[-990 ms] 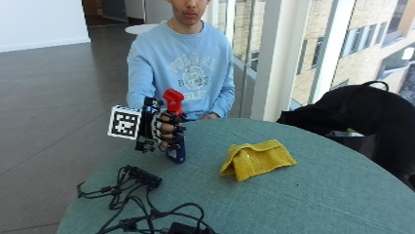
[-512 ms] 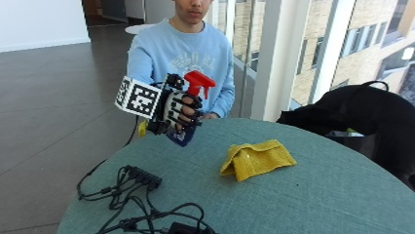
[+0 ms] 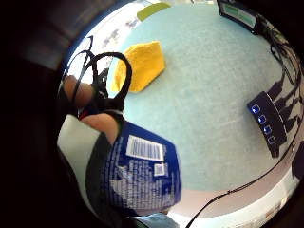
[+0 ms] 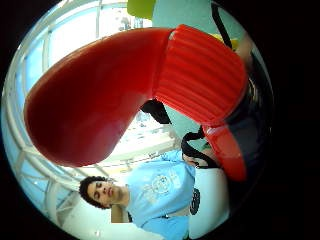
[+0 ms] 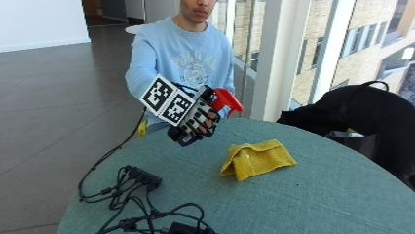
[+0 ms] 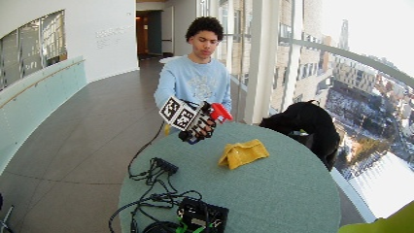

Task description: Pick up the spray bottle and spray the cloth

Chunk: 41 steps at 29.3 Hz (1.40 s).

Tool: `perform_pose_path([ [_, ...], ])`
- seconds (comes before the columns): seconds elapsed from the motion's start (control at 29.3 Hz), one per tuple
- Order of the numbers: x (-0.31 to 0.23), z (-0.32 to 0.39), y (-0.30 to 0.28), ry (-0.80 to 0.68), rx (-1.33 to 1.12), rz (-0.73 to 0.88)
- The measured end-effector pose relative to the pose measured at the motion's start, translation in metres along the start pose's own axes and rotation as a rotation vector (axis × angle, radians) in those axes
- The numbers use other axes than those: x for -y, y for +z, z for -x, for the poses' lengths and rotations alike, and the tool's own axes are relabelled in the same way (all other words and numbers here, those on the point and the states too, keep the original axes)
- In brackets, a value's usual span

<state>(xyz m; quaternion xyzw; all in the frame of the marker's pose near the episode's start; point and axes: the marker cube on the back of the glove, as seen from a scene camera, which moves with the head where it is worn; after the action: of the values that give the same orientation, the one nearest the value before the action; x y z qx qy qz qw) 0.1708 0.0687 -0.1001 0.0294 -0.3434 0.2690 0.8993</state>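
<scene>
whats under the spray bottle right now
The spray bottle is held in the air by the gloved right hand, tilted toward the yellow cloth. Below it is bare green tabletop. The cloth lies off to the side, not beneath it.

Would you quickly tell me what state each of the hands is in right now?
Right hand: holds the spray bottle in the air above the table, fingers curled round it.
Other hand: not visible, so it cannot be told.
</scene>
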Motion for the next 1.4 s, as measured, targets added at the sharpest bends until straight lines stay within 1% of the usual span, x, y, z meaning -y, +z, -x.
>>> perform_pose_path([
  [0.44,0.015,0.005,0.011,0.017,0.019,0.008],
  [1.4,-0.003,-0.008,0.009,0.056,-0.030,0.037],
])
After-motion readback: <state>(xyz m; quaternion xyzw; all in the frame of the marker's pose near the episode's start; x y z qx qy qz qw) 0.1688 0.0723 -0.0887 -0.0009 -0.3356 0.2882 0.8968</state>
